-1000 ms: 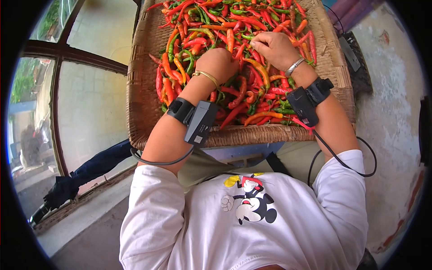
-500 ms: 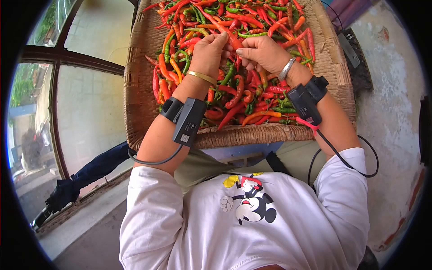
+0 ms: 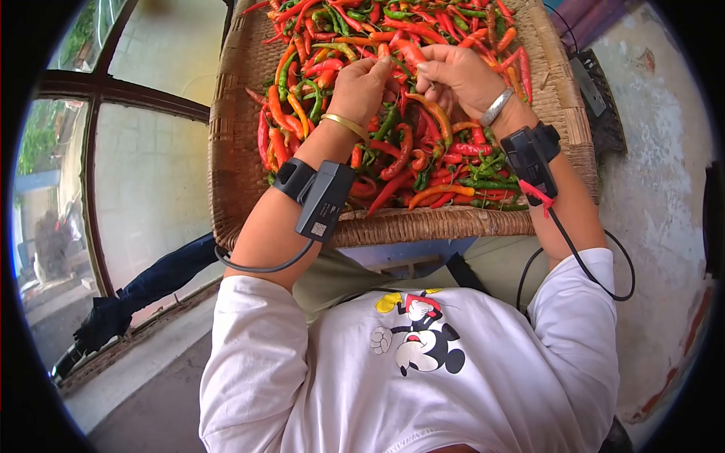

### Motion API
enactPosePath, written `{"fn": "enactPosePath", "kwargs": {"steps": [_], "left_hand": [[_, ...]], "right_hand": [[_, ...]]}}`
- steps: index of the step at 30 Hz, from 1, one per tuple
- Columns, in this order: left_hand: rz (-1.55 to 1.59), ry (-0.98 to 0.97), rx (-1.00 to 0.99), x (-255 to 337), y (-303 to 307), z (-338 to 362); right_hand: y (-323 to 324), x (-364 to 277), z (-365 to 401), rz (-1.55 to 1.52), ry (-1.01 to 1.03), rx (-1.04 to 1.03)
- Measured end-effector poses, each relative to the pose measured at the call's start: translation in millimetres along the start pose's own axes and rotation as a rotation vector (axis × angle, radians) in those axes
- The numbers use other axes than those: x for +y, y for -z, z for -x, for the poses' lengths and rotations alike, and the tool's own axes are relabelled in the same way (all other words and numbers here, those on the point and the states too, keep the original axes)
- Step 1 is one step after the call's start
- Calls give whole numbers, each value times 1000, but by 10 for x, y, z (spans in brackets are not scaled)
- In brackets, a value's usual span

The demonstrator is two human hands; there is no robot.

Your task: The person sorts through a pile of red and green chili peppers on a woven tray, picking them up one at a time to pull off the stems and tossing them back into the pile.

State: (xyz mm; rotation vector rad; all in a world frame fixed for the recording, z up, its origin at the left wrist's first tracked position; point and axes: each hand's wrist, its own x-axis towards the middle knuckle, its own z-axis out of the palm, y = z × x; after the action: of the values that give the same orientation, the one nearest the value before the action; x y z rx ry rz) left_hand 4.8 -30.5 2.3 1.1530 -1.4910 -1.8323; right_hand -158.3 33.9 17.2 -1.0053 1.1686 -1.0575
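Both my hands are over a heap of red, orange and green chili peppers (image 3: 445, 189) in a woven basket (image 3: 453, 225). My left hand (image 3: 359, 90), with a gold-coloured bangle, is closed in a pinch, and an orange-red chili pepper (image 3: 384, 51) shows at its thumb tip. To its right, my right hand (image 3: 459, 74), with a silver bangle, pinches a red chili pepper (image 3: 409, 51) between thumb and fingers. A small gap separates the hands. Curled fingers hide the lower ends of both held peppers.
The basket's near rim is just above my lap. A window (image 3: 155, 151) and a folded dark umbrella (image 3: 162, 279) are on the left. At right stands a worn wall (image 3: 649, 166). Black devices (image 3: 325, 200) with cables are strapped to my forearms.
My hands have moved apart, the right one shifting up and right. The long red chili pepper that stretched between them no longer shows as one length.
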Motion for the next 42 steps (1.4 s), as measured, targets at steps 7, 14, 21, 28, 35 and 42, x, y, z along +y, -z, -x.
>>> {"fn": "enactPosePath", "kwargs": {"steps": [7, 14, 21, 28, 35, 42], "left_hand": [[-246, -206, -67, -192, -73, -32], [-896, -378, -73, -145, -33, 13], [-1177, -403, -148, -137, -23, 53], [-1201, -384, -163, -121, -19, 63], [-1217, -391, -161, -113, -27, 60], [-692, -389, -239, -162, -84, 52]], "right_hand": [[613, -17, -116, -5, 328, 560], [208, -63, 8, 1292, 12, 145], [-233, -87, 56, 1559, -287, -92], [-288, 39, 24, 1644, -231, 57], [-243, 99, -39, 1615, -229, 81], [64, 40, -32, 500, -108, 214]]}}
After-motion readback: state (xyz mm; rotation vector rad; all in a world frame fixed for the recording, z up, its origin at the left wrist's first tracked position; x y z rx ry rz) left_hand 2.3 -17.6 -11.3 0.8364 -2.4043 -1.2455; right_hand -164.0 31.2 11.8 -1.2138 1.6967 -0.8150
